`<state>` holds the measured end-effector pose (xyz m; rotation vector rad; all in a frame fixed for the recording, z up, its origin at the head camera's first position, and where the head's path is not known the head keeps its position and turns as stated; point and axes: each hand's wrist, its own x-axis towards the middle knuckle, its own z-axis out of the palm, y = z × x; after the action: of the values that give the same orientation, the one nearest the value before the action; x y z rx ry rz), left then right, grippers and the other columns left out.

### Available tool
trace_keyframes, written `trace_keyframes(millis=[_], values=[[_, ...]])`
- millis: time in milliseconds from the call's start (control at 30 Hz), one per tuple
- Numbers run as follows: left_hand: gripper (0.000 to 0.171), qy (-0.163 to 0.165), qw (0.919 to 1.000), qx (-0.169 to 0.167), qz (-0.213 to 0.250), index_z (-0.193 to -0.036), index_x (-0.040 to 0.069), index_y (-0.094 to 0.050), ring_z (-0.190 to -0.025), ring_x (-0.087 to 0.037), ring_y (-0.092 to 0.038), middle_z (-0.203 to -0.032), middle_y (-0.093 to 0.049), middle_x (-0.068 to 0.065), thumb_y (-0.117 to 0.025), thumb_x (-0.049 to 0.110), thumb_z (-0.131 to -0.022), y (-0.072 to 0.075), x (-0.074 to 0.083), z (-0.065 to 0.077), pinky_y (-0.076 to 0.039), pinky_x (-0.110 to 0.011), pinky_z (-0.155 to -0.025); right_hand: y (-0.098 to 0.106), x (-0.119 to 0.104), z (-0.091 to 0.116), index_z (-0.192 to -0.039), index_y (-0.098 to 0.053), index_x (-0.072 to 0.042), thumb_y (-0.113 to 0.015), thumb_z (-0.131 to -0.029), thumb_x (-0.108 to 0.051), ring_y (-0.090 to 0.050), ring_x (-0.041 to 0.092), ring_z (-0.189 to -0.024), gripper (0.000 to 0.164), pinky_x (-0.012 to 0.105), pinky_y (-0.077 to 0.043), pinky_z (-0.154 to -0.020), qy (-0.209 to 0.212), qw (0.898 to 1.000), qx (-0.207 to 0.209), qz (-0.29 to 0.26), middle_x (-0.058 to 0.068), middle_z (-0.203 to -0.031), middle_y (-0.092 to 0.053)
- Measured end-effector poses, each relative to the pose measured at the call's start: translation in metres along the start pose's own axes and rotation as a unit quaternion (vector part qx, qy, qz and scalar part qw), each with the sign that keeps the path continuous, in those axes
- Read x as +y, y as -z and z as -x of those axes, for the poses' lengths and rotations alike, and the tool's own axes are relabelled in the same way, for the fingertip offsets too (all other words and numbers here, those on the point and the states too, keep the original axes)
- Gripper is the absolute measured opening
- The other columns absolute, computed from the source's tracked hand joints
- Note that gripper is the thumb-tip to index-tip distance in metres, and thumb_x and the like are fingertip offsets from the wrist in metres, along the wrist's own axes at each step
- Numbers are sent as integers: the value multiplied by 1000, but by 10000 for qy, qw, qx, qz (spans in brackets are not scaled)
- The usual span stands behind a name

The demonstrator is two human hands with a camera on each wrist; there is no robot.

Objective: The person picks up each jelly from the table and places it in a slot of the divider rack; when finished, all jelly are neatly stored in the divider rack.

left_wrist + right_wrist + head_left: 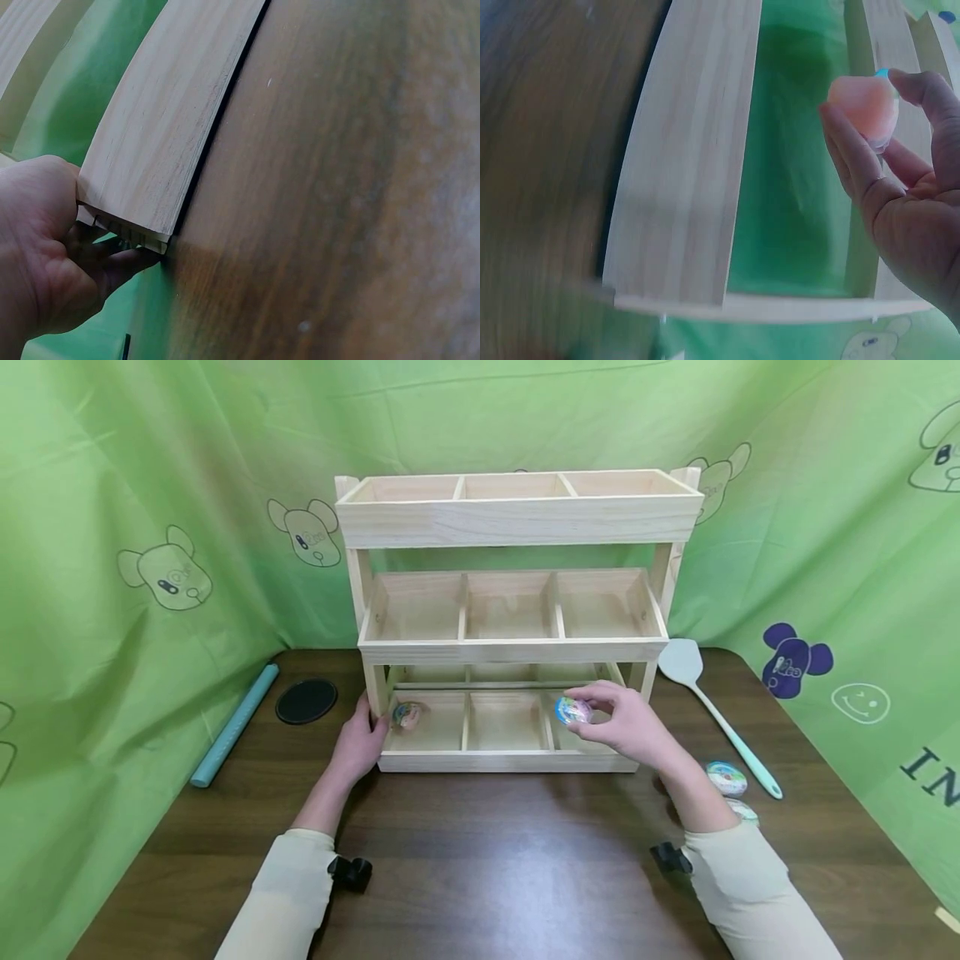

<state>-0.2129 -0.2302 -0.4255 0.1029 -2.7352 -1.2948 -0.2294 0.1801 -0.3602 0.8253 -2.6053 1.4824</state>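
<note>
A three-tier wooden shelf rack with divided trays stands on the table. My right hand pinches a small jelly cup between thumb and fingers, over the bottom tray's right compartment. In the right wrist view the cup shows a pink, rounded body and a bit of blue lid. At the bottom tray's left end, my left hand grips the side, its fingers partly hidden behind the wood in the left wrist view. Another jelly cup lies in the bottom left compartment, near the left thumb.
On the right lie a pale turner with a long handle and more jelly cups, partly behind the right forearm. A black disc and a light-blue rod lie left of the rack. Green printed cloth hangs behind.
</note>
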Motion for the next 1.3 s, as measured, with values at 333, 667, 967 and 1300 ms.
trace_keyframes(millis=[333, 667, 967, 1300], values=[[65, -20, 10000, -5, -38, -161, 2, -13, -126, -47, -52, -145, -45, -36, -44, 19, -107, 0, 0, 0, -43, -59, -103, -30, -7, -19, -123, -69, 4, -81, -82, -4, -64, 33, -112, 43, 39, -50, -99, 81, 9997, -179, -154, 18, -123, -66], [65, -13, 10000, -13, 18, -161, 1, -12, -128, -47, -51, -146, -44, -36, -44, 19, -107, 0, 0, 0, -42, -58, -104, -55, -11, -33, -125, -70, 0, -81, -83, -10, -63, 34, -115, 44, 44, -52, -93, -62, 9987, -473, -172, 17, -125, -65], [64, -42, 10000, -16, -56, -160, -1, -13, -129, -48, -49, -146, -43, -37, -44, 18, -107, 0, -1, 0, -40, -58, -106, -84, -16, -45, -123, -70, 2, -81, -80, -7, -66, 26, -104, 45, 31, -54, -80, -43, 9972, -711, -216, 15, -119, -68], [65, -40, 10000, -41, -48, -160, 0, -11, -130, -48, -49, -147, -42, -37, -44, 18, -107, 0, 0, 1, -40, -57, -107, -113, -21, -57, -123, -71, -1, -82, -80, -10, -67, 19, -101, 45, 29, -54, -81, -176, 9960, -868, -139, 10, -114, -72]])
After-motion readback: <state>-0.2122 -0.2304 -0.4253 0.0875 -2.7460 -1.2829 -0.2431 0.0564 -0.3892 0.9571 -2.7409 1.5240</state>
